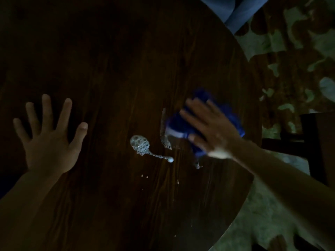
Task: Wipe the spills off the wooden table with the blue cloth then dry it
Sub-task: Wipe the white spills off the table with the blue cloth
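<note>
Blue cloth (178, 125) crumpled, long axis unclear

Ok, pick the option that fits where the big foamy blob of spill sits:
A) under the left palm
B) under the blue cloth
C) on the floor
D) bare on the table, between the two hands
D: the foamy spill lies uncovered on the wooden table, between the flat, spread left hand and the right hand, which presses on the blue cloth.
</note>
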`<state>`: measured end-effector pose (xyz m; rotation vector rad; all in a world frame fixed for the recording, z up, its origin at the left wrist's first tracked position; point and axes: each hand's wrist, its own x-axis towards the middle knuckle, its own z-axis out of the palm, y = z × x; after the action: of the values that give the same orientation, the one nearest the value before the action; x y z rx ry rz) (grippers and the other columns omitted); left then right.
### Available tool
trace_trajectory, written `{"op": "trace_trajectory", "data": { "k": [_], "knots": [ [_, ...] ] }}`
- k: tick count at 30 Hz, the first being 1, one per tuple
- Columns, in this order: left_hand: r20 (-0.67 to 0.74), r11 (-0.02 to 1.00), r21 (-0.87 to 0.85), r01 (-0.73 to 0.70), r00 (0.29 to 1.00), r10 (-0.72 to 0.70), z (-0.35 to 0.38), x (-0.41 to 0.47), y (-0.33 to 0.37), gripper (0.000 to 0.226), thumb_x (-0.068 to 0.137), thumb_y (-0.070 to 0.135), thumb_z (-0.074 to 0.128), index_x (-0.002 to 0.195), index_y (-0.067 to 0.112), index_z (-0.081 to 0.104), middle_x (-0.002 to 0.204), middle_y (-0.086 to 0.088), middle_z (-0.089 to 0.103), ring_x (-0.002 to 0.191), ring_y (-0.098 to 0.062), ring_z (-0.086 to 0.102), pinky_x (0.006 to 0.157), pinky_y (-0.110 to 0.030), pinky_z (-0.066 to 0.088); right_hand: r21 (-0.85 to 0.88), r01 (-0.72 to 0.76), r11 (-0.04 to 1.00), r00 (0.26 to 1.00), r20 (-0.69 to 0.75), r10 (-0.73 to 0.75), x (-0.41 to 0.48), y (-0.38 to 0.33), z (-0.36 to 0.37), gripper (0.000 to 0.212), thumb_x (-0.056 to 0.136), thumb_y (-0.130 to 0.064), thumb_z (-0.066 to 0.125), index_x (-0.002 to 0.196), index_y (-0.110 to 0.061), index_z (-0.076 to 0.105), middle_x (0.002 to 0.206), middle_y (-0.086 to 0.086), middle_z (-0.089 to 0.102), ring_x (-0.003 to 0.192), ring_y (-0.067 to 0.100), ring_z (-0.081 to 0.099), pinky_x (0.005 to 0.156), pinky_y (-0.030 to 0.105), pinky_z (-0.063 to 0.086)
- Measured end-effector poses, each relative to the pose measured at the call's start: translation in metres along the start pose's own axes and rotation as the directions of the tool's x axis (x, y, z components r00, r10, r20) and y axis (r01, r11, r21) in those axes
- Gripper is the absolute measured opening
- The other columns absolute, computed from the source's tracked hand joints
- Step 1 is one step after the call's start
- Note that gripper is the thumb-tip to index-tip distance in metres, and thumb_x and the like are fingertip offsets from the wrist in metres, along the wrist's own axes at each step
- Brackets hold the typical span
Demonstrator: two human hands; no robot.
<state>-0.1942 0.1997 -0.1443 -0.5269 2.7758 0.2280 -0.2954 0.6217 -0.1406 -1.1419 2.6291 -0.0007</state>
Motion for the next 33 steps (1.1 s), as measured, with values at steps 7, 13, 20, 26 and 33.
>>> {"op": "trace_trajectory", "data": {
  "k": [7,13,20,26,33],
  "knots": [
    [-0.011,0.999,0.039,0.004,1.000,-0.004,-0.001,0.000,-0.003,0.076,0.095,0.078,0.014,0.161,0.046,-0.007,0.173,-0.002,-0.012,0.157,-0.033,-0.015,0.122,-0.065,-0.006,0.158,-0.546,0.823,0.816,-0.120,0.565,0.080,0.001,-0.021,0.063,0.106,-0.055,0.011,0.163,-0.030,0.005,0.171,0.008,-0.001,0.158,0.027,-0.004,0.127,0.054,0.003],
    [-0.036,0.999,0.044,-0.001,0.999,0.002,-0.002,-0.002,0.001,0.076,0.096,0.077,0.014,0.162,0.045,-0.005,0.173,-0.003,-0.011,0.157,-0.033,-0.012,0.122,-0.064,-0.007,-0.018,0.306,0.952,0.951,0.055,-0.305,0.016,-0.064,-0.003,0.062,0.104,-0.058,0.027,0.161,-0.039,0.008,0.171,0.008,-0.001,0.157,0.031,-0.005,0.125,0.055,-0.004],
    [-0.040,0.997,0.076,0.016,0.999,-0.013,-0.002,-0.002,0.002,0.076,0.095,0.078,0.009,0.161,0.045,-0.006,0.173,-0.001,-0.014,0.157,-0.030,-0.016,0.123,-0.062,-0.008,0.184,-0.553,0.813,0.804,-0.137,0.578,0.116,0.010,-0.030,0.061,0.105,-0.059,0.010,0.161,-0.038,0.003,0.171,0.009,-0.001,0.157,0.030,-0.002,0.125,0.057,0.002],
    [-0.055,0.998,0.058,0.002,0.998,0.001,-0.004,-0.004,0.003,0.074,0.096,0.076,0.013,0.162,0.045,-0.004,0.173,-0.001,-0.013,0.157,-0.030,-0.016,0.123,-0.064,-0.005,0.022,0.201,0.979,0.979,0.014,-0.202,0.070,-0.098,-0.014,0.061,0.105,-0.061,0.020,0.161,-0.042,0.004,0.171,0.009,-0.006,0.157,0.032,-0.010,0.125,0.057,-0.003],
    [-0.056,0.998,0.065,0.004,0.998,-0.001,-0.003,-0.004,0.003,0.075,0.096,0.077,0.008,0.162,0.044,-0.004,0.172,-0.001,-0.015,0.157,-0.031,-0.016,0.123,-0.062,-0.008,-0.056,0.045,0.997,0.996,-0.072,-0.049,0.098,0.011,-0.026,0.058,0.104,-0.057,0.015,0.160,-0.041,0.009,0.171,0.011,0.005,0.157,0.034,0.006,0.125,0.056,0.002]
  ]
}}
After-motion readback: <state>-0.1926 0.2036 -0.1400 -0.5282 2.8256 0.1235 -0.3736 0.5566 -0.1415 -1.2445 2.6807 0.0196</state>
